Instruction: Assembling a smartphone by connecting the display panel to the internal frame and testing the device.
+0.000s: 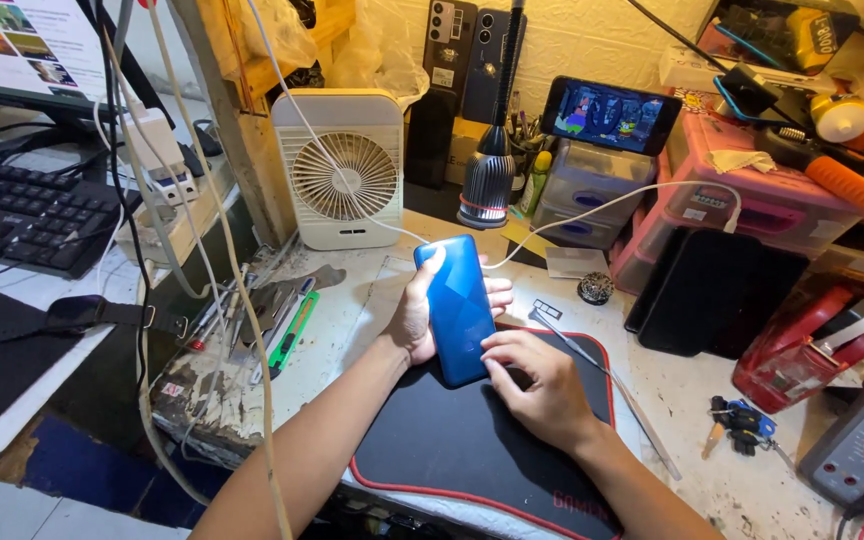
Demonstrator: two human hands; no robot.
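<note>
A: Nearest us, the black mouse mat with red stitched edging [432,450] covers the tabletop [712,470], a soft pad under the work. Over its far edge sits the glossy blue smartphone with faceted back [457,308], back up, screen hidden.

B: The left hand [414,318] cups it from the side, fingers [497,295] wrapped under the far edge, grasping it steady. The right hand [537,378] isn't gripping; its fingers are released, tips pressing the phone's lower corner.

A: A white cable [592,205] runs to the phone's top end, which may be why it lies pointing away.

B: Farther back, containers: a pink plastic storage box [752,205], lid closed, contents hidden. Beside it, small grey translucent drawers [587,195], shut, a second phone propped on top.

A: And a cup of pens [524,135], behind the white desk fan [340,170].
</note>
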